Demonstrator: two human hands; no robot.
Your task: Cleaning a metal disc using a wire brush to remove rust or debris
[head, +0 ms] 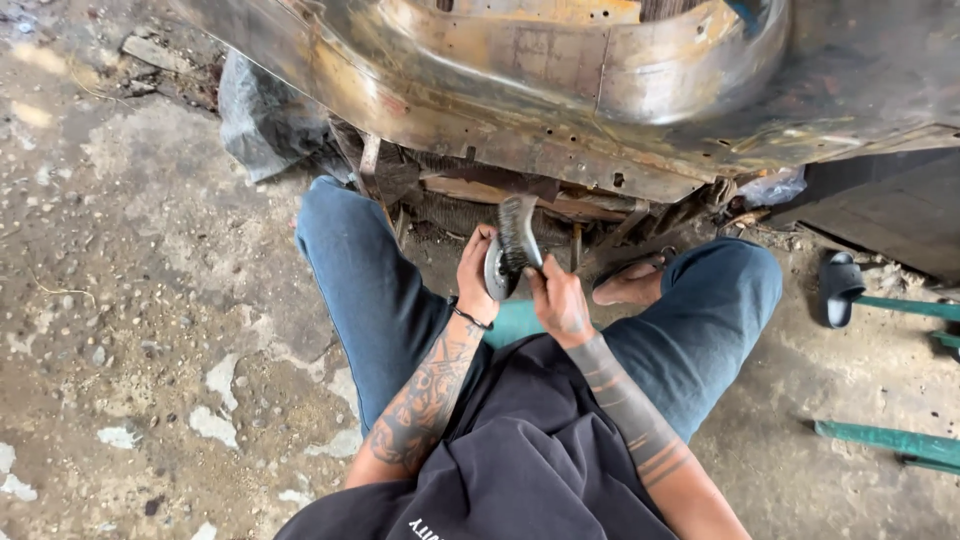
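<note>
Seated on the ground, knees spread wide, both legs in blue jeans, one bare foot [628, 285] tucked in by the right knee. Both forearms tattooed, reaching fwd and meeting in the middle betw. the knees. Left hand [476, 270] raised a bit, wrist bent, thin black band on the wrist, fingers curled around and closed in a grip, thumb side up. Right hand [558, 296] just beside it, slightly lower, back of hand facing up, fingers closed in a pinch-type grip. Hands nearly touching. Right forearm has dark banded tattoos; left has denser patterned ink. Elbows bent, close to torso, dark shirt.
</note>
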